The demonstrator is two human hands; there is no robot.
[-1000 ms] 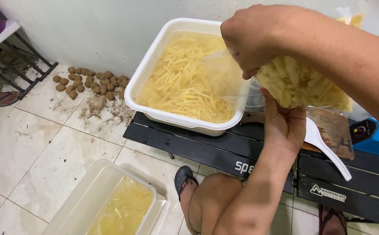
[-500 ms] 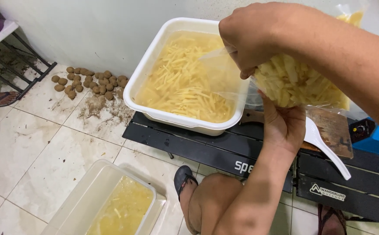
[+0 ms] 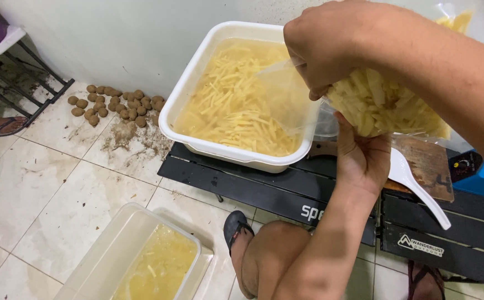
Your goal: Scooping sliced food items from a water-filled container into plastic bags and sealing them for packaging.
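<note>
A clear plastic bag (image 3: 386, 105) stuffed with cut potato strips hangs over the right edge of a white square tub (image 3: 236, 158). The tub holds more strips (image 3: 236, 105) in cloudy water. My right hand (image 3: 331, 44) comes in from the upper right and pinches the bag's loose open end above the tub. My left hand (image 3: 364, 161) reaches up from below and cups the bag's underside.
The tub sits on a low black slatted table (image 3: 253, 189), beside a wooden board (image 3: 428, 164) and a white spoon (image 3: 420, 189). A clear container (image 3: 114, 250) of yellowish liquid stands on the tiled floor. Small brown potatoes (image 3: 114, 103) lie by the wall. My knee (image 3: 270, 250) is below.
Both hands keep their hold on the bag. My right hand has shifted slightly left over the tub; the rest looks the same.
</note>
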